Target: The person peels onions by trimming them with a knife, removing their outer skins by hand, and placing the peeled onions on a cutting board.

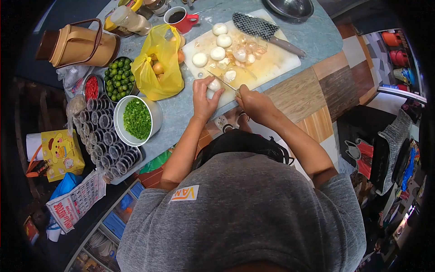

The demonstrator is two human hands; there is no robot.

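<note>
Left hand (pixel 206 97): fingers curled round a peeled onion (pixel 214 85), at the cutting board's (pixel 272 67) near edge. Right hand (pixel 253 105): closed on a small knife (pixel 223 80), angled over the board; its handle was hidden.

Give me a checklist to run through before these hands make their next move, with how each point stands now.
1. Onion held in the left hand: ok, the fingers grip the onion.
2. Small knife held in the right hand: ok.
3. Left fingertips safely off the cutting edge: cannot tell, too close together to judge.
4. Large knife away from both hands: ok, it lies towards the cutting board's far side.
5. Board free of loose skins: not ok, they lie scattered.
</note>
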